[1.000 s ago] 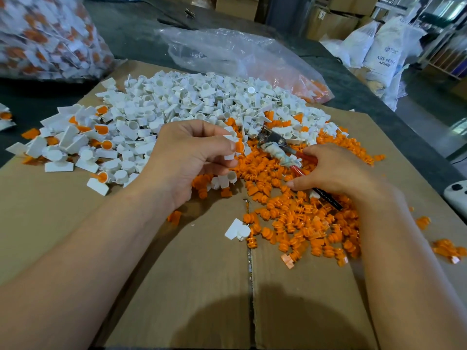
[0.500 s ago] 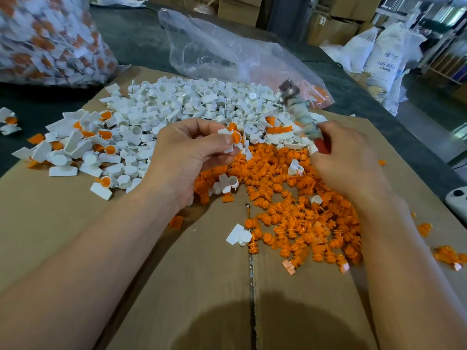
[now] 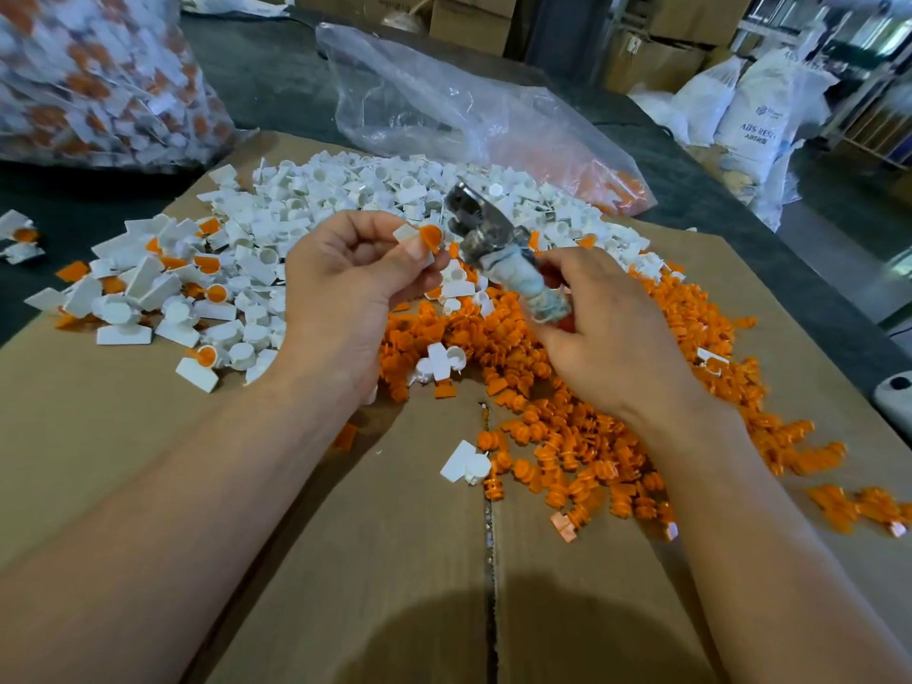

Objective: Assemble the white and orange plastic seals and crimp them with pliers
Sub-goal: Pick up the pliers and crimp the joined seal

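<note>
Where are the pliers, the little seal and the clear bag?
pliers point(image 3: 476, 217), head view, on the metal head.
seal point(image 3: 429, 237), head view, on its orange part.
clear bag point(image 3: 434, 111), head view, on its crumpled side.

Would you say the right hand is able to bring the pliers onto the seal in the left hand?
Probably yes: the right hand grips the pliers, their head right beside the seal that the left hand pinches in the air, orange end exposed, with nothing between them.
</note>
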`<action>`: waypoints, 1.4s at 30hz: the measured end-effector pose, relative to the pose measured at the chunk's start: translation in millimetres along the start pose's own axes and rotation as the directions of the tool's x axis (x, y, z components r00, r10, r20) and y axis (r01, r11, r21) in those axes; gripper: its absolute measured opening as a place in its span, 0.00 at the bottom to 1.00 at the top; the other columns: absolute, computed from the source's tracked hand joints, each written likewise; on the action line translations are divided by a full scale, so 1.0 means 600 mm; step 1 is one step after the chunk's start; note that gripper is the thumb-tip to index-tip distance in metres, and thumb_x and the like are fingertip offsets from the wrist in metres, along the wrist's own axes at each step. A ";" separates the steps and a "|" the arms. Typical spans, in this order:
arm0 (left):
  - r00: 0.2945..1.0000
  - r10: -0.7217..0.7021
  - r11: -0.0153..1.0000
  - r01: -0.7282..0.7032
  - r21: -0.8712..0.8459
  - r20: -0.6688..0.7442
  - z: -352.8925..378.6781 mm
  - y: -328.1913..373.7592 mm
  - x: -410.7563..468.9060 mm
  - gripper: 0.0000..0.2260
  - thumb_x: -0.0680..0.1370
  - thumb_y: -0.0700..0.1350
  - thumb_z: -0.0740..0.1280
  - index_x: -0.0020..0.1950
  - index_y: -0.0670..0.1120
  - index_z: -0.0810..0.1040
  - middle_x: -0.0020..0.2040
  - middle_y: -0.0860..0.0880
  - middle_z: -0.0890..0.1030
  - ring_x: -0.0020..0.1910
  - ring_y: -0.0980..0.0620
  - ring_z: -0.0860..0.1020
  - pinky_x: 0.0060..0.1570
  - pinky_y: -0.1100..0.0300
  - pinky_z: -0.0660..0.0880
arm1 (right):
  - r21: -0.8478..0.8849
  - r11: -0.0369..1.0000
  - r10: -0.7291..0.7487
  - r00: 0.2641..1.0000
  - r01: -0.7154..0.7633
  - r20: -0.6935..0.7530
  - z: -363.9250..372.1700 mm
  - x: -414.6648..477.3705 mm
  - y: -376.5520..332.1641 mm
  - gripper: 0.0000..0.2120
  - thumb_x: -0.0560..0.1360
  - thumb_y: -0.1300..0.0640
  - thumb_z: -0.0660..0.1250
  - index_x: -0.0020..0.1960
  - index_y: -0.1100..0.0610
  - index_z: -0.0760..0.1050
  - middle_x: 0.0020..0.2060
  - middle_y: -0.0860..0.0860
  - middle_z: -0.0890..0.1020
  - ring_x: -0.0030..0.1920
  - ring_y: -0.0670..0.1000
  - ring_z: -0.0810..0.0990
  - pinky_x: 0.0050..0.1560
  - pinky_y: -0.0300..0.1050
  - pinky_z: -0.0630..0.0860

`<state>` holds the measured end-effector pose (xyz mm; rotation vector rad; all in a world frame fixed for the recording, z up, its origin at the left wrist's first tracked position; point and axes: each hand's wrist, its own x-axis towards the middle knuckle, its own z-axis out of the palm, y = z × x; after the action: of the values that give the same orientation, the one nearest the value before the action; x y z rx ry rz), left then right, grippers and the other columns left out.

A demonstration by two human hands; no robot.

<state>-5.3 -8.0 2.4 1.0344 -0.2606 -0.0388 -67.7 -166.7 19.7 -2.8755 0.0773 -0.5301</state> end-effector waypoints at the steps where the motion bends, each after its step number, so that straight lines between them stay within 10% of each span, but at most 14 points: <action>1: 1.000 0.012 1.000 -0.012 -0.002 -0.009 0.000 0.001 0.000 0.07 0.73 0.31 0.66 0.40 0.42 0.73 0.28 0.52 0.81 0.31 0.56 0.81 0.34 0.64 0.78 | 0.003 1.000 -0.004 1.000 0.004 0.009 0.002 0.000 -0.002 0.22 0.74 0.53 0.65 0.66 0.55 0.66 0.58 0.52 0.72 0.56 0.50 0.71 0.47 0.40 0.63; 26: 0.999 0.013 0.999 -0.011 0.038 -0.042 -0.001 -0.002 0.000 0.07 0.73 0.31 0.66 0.40 0.42 0.74 0.28 0.52 0.80 0.32 0.55 0.82 0.34 0.64 0.78 | -0.150 0.988 -0.043 0.999 0.045 0.017 0.013 -0.002 -0.013 0.13 0.75 0.47 0.62 0.53 0.55 0.71 0.42 0.46 0.68 0.49 0.49 0.63 0.43 0.42 0.53; 42: 0.999 -0.017 1.000 0.017 -0.004 -0.049 0.003 -0.001 -0.002 0.08 0.73 0.31 0.66 0.39 0.43 0.74 0.31 0.51 0.80 0.33 0.56 0.81 0.33 0.66 0.77 | 0.055 0.997 -0.056 0.992 0.050 0.116 0.014 -0.006 -0.017 0.11 0.75 0.48 0.63 0.46 0.51 0.62 0.36 0.44 0.66 0.35 0.43 0.65 0.31 0.37 0.59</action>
<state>-7.1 -9.3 2.7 1.0330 -0.2074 -0.0289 -67.8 -154.7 13.2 -2.8573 -0.0313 -0.3657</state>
